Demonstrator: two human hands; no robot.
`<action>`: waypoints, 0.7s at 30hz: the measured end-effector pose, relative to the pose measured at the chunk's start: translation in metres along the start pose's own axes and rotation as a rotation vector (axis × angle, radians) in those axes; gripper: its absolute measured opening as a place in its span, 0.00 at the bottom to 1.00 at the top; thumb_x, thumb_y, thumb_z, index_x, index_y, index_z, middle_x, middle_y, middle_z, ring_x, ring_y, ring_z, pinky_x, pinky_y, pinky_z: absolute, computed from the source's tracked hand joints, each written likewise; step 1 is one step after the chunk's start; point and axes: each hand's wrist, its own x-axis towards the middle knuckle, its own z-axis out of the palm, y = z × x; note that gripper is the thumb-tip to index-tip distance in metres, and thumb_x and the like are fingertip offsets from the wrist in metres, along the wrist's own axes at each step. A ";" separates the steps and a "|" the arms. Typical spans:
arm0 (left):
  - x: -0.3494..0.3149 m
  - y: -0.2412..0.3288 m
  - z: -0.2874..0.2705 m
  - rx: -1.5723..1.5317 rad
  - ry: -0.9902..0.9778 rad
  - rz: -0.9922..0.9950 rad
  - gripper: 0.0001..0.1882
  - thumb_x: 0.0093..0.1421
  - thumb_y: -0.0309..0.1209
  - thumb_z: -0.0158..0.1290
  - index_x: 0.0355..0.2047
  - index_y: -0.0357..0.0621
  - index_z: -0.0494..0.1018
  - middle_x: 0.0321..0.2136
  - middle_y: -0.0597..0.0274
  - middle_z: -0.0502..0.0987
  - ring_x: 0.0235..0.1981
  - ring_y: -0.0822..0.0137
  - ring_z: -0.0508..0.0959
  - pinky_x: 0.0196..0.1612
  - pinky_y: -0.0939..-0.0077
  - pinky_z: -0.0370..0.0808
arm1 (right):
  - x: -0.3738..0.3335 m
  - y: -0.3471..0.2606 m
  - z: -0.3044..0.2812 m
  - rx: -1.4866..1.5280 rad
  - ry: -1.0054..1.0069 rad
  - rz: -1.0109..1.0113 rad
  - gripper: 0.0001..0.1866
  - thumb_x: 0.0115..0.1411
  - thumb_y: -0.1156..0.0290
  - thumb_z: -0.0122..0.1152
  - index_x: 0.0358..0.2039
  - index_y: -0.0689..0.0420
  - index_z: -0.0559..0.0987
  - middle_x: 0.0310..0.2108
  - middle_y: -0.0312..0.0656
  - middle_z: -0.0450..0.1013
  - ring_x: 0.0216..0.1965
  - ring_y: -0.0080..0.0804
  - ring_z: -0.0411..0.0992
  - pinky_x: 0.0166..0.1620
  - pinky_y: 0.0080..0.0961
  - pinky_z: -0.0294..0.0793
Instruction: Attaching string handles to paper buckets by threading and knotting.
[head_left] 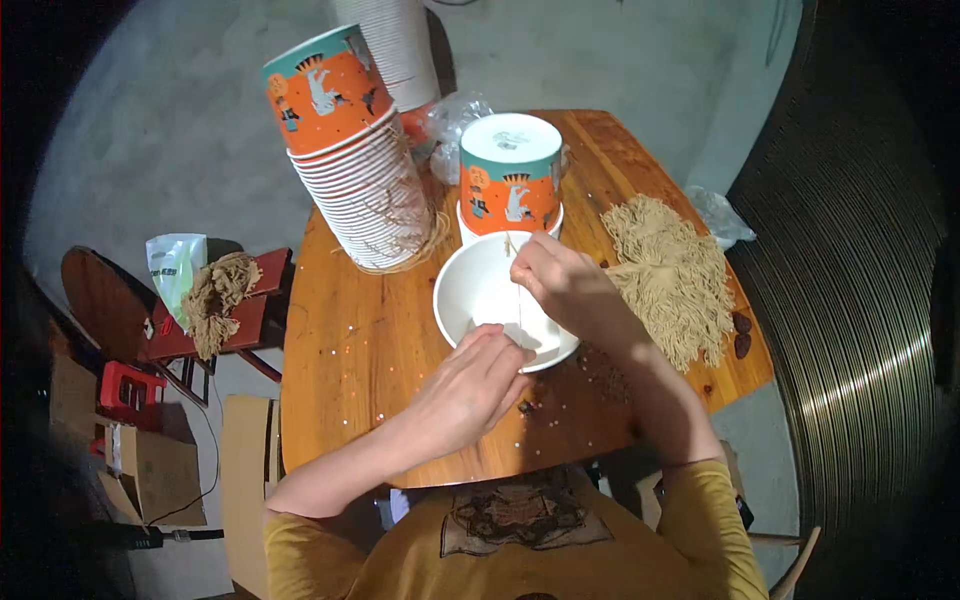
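A white round paper tub (462,285) lies in front of me with its hollow inside toward me. My left hand (475,385) is closed at its near rim, fingertips pinched together. My right hand (570,285) makes a pinch over the far right of the tub. Between the two hands a thin string (520,305) runs across the opening, with a tan end showing above the right fingers. Right behind stands an upside-down orange and green paper tub (510,190). To the right of my right hand spreads a heap of tan strings (670,280).
A tall leaning stack of paper tubs (350,180) with tan strings around it stands at the table's left. Clear plastic bags (455,125) lie behind. Two dark lumps (742,335) sit at the right edge. A stool (255,285) on the left bears more tan strings (220,290).
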 end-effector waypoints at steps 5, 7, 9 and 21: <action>-0.005 0.001 0.001 -0.027 0.009 0.017 0.08 0.53 0.22 0.54 0.29 0.36 0.65 0.26 0.51 0.66 0.34 0.49 0.71 0.52 0.57 0.67 | -0.003 -0.004 -0.002 -0.027 0.024 0.106 0.05 0.57 0.75 0.54 0.27 0.63 0.71 0.26 0.46 0.67 0.29 0.44 0.71 0.32 0.34 0.71; -0.006 0.006 -0.004 -0.061 -0.053 0.107 0.09 0.52 0.23 0.55 0.30 0.37 0.65 0.26 0.54 0.67 0.33 0.52 0.71 0.52 0.57 0.66 | 0.000 0.002 -0.007 -0.100 0.103 0.059 0.04 0.56 0.75 0.53 0.30 0.63 0.71 0.27 0.47 0.67 0.29 0.42 0.70 0.31 0.32 0.70; -0.007 0.007 -0.010 -0.049 -0.076 0.114 0.08 0.52 0.23 0.55 0.31 0.39 0.67 0.26 0.56 0.67 0.33 0.55 0.71 0.50 0.61 0.67 | 0.001 0.016 -0.012 -0.052 0.207 -0.001 0.05 0.59 0.75 0.53 0.33 0.63 0.73 0.26 0.40 0.67 0.30 0.33 0.68 0.30 0.26 0.69; -0.009 0.000 -0.063 -0.812 -0.135 -0.458 0.09 0.57 0.21 0.49 0.39 0.38 0.67 0.35 0.61 0.72 0.30 0.76 0.73 0.32 0.80 0.72 | 0.020 0.014 -0.023 1.544 0.232 0.641 0.08 0.62 0.76 0.49 0.42 0.61 0.71 0.22 0.26 0.60 0.15 0.06 0.49 0.15 0.07 0.46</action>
